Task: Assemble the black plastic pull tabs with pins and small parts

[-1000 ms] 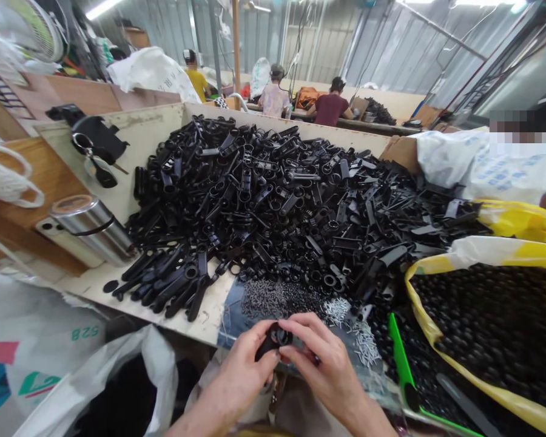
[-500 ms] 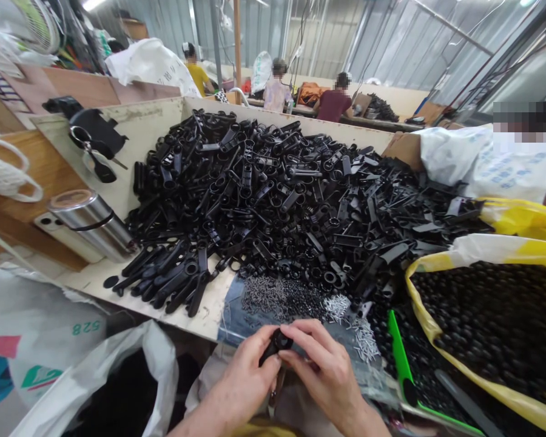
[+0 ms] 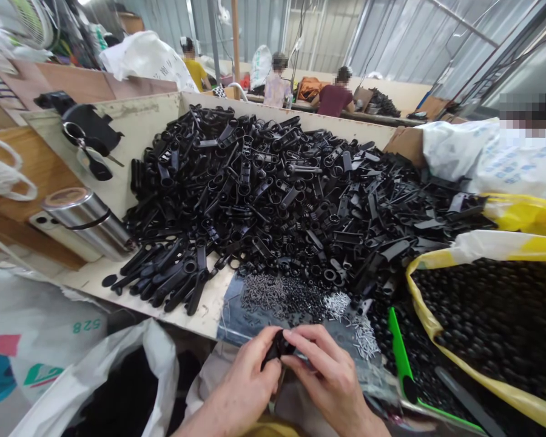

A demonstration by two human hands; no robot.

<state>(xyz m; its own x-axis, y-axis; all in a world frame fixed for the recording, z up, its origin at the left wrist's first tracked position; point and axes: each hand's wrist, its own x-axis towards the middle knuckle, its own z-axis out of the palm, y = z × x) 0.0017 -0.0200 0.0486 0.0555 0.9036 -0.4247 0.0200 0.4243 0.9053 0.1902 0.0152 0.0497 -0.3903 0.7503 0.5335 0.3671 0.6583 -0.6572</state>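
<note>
**One black part in both hands, the heap barely dented**

The left hand (image 3: 248, 382) and the right hand (image 3: 327, 376) meet at the near edge of the table (image 3: 141, 130), both curled around one small black plastic part (image 3: 277, 348). The left thumb and fingers pinch it from the left. The right fingertips press on it from the right and above. Neither hand is loose, and most of the part is hidden behind the fingers, so its exact shape cannot be told.

Just beyond the hands lies a dark spread of tiny screws (image 3: 279, 294), and to its right a scatter of bright pins (image 3: 361, 337). A green scoop (image 3: 398, 349) lies at the near right beside a yellow bag (image 3: 425, 321) filled with small black pieces.

At the near left a short row of long black pieces (image 3: 168, 279) lies side by side — seemingly the finished lot, and a small one. Behind it the great heap of black parts (image 3: 273, 194) covers most of the table, so by the look of it nearly all the work is left.

A steel flask (image 3: 88, 221) lies at the left. Other people (image 3: 332, 97) sit at a far bench.
</note>
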